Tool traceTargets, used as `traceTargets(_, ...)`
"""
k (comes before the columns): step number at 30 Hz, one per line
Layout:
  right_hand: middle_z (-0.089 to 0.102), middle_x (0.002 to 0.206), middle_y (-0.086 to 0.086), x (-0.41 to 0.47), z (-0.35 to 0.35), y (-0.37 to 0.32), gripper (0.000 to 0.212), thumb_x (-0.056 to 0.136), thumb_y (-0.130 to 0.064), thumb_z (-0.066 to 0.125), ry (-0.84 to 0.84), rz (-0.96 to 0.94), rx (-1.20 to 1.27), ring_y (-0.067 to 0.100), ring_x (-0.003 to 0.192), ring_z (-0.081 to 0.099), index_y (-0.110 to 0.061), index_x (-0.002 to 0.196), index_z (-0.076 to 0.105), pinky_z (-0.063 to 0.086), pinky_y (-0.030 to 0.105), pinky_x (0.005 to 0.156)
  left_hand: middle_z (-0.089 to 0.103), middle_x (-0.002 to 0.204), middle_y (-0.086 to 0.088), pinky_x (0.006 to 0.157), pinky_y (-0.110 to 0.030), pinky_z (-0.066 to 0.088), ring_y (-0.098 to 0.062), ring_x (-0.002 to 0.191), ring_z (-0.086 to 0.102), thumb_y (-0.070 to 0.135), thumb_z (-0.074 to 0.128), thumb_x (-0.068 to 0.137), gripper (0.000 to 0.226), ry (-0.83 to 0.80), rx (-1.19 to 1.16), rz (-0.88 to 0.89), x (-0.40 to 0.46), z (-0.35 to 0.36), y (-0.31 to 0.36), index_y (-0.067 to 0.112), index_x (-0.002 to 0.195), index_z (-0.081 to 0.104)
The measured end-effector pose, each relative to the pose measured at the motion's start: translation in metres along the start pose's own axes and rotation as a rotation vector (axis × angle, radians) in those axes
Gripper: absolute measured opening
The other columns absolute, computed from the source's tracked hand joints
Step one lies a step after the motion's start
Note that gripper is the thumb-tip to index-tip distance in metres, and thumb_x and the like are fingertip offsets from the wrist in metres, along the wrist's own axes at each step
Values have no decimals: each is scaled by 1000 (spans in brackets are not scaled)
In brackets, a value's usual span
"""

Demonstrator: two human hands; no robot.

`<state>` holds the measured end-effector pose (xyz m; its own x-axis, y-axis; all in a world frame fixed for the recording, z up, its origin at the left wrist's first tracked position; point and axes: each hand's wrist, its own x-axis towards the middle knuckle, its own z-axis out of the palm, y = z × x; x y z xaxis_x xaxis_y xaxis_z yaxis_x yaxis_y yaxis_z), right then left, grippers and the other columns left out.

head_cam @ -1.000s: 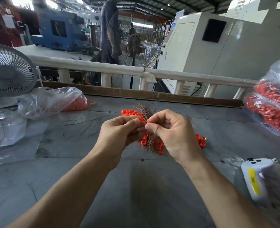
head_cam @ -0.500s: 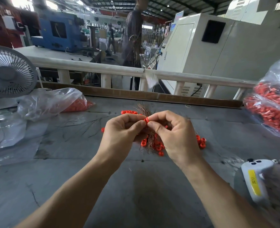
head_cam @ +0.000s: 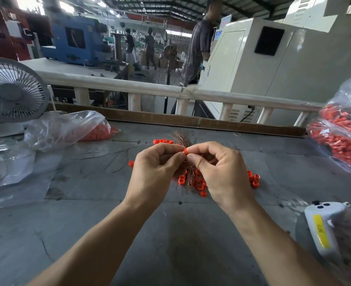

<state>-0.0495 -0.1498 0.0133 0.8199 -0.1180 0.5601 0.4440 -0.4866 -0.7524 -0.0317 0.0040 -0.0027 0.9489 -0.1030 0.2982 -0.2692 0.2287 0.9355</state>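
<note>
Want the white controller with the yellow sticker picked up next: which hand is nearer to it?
Right. The right hand is up-left of the white controller; the left hand lies farther left, beyond it. Both pinch one red ring.

My left hand (head_cam: pixel 156 172) and right hand (head_cam: pixel 222 174) meet above the middle of the table (head_cam: pixel 170 244), with a small ring (head_cam: pixel 184 151) pinched between their fingertips. Beneath and just behind them a wire bundle (head_cam: pixel 180 139) lies on the table, with loose rings (head_cam: pixel 199 185) scattered around it. A plastic bag (head_cam: pixel 67 129) lies on the table to the far left, and a fan (head_cam: pixel 11 91) stands behind it at the left edge. A second bag (head_cam: pixel 344 137) sits at the right edge, and a controller (head_cam: pixel 323 226) lies nearer me on that side. A railing (head_cam: pixel 149 89) runs behind the table's far edge, with a cabinet (head_cam: pixel 253 69) beyond it on the right.
</note>
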Motion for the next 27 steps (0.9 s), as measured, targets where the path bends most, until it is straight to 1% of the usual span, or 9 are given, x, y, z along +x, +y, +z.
traceTargets(4,76,85,-14,-1,1,-2,12,89,-17,80,-3,2,20,2,82,72,-28,91,80,52,11,72,79,91,-8,77,-30,63,-23,87,78,9,70,93,12,9,-3,-9,-1,-1,1,12,104,76)
traceTargets(8,76,86,-15,-1,0,-3,10,92,-18,78,-9,8,22,3,82,72,-28,93,79,54,14,73,79,91,-10,79,-33,63,-24,88,78,8,69,95,12,13,-29,-34,-1,0,3,9,104,75)
traceTargets(13,75,92,-12,-2,0,-5,9,93,-17,76,-16,-52,-32,5,91,71,-25,96,77,51,11,77,79,92,-11,75,-30,63,-26,89,78,7,68,96,11,8,-92,-54,-1,0,5,8,104,75)
traceTargets(20,74,94,-9,-1,-1,-5,8,93,-16,76,-34,-79,-60,7,93,70,-23,96,78,54,18,81,79,94,-11,79,-35,64,-26,92,78,9,68,96,12,16,-64,-70,-1,-1,3,9,105,75)
traceTargets(23,71,94,-11,-1,-1,-5,9,92,-16,77,-37,-141,-145,7,92,68,-23,98,78,52,16,79,79,92,-12,80,-36,64,-25,90,77,9,68,96,12,29,-74,-107,-1,-1,3,8,105,76)
traceTargets(25,67,96,-13,-1,-1,-5,12,91,-16,78,-33,-203,-231,6,89,65,-23,101,78,51,16,77,78,90,-14,81,-37,63,-24,86,76,10,68,96,11,29,-128,-168,-1,0,3,7,102,77)
traceTargets(27,64,97,-14,-1,0,-5,16,89,-16,80,-34,-239,-304,5,88,62,-25,102,76,52,24,77,75,89,-15,79,-35,62,-23,81,72,11,68,96,12,22,-209,-241,-1,1,4,5,102,77)
